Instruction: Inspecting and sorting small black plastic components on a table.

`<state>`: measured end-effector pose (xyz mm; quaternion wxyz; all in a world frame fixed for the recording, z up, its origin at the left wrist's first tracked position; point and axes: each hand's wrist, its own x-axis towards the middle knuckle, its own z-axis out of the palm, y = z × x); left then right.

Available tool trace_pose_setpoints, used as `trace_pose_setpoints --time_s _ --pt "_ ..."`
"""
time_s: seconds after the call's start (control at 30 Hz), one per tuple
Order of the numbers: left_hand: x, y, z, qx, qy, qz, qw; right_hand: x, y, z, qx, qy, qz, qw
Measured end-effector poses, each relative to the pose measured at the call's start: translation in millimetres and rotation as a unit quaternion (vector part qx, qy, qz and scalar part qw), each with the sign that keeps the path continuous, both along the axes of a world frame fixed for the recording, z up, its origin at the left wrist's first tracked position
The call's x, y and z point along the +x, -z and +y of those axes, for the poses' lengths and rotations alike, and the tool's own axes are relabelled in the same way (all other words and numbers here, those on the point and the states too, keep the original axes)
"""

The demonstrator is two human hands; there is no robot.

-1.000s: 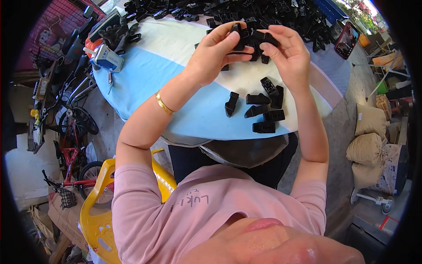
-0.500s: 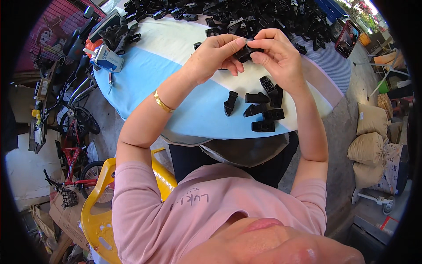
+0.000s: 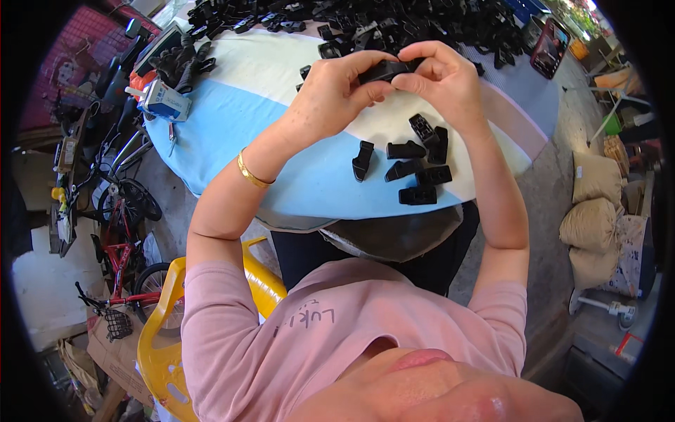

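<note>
Both hands meet above the far half of the cloth-covered table, pinching one small black plastic part between them. My left hand holds its left end with thumb and fingers. From the other side, the fingertips and thumb of my right hand close on the right end, which they partly hide. Nearer to me lies a loose group of similar black parts, with one separate part to their left. Beyond the hands spreads a large heap of black plastic parts.
On the table's left are a blue and white carton and a dark glove. A phone stands at the far right. A yellow chair is at my left, and tan sacks are stacked to the right.
My left hand has turned and now grips the black part from its left end, thumb below. The part lies more level and shows more of its length. The view has shifted slightly.
</note>
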<state>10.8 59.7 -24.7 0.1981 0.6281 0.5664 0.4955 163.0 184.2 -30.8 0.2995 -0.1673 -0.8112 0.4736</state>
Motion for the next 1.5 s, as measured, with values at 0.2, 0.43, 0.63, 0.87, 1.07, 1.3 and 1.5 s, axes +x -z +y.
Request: trace_pose_setpoints --time_s 0.2,0.43,0.63,0.87,1.07,1.3,1.5 --pt "-1.5 -1.4 -12.0 -0.119 0.119 0.12 0.978 32.4 8.7 -1.3 0.031 -0.114 -0.064 0.991" --pt "18.3 -0.7 -35.0 -0.223 0.23 0.255 0.912 72.2 25.2 -62.1 0.25 -0.05 -0.098 0.962" --pt "42.0 2.3 -45.1 -0.189 0.287 0.233 0.91 102.8 51.1 -107.0 0.361 0.074 -0.087 0.926" --pt "48.1 4.5 -49.3 -0.122 0.403 0.221 0.88 137.8 69.8 -131.6 0.425 0.044 -0.06 0.902" --pt "40.4 14.0 -43.8 -0.12 0.509 0.091 0.847 135.6 48.4 -105.0 0.416 0.003 0.007 0.909" --pt "30.0 7.5 -24.9 -0.167 0.403 -0.034 0.899 92.6 39.8 -2.0 0.388 0.169 -0.025 0.905" --pt "15.0 23.5 1.2 0.032 -0.009 0.193 0.981 68.3 46.6 109.1 0.48 0.243 -0.127 0.834"
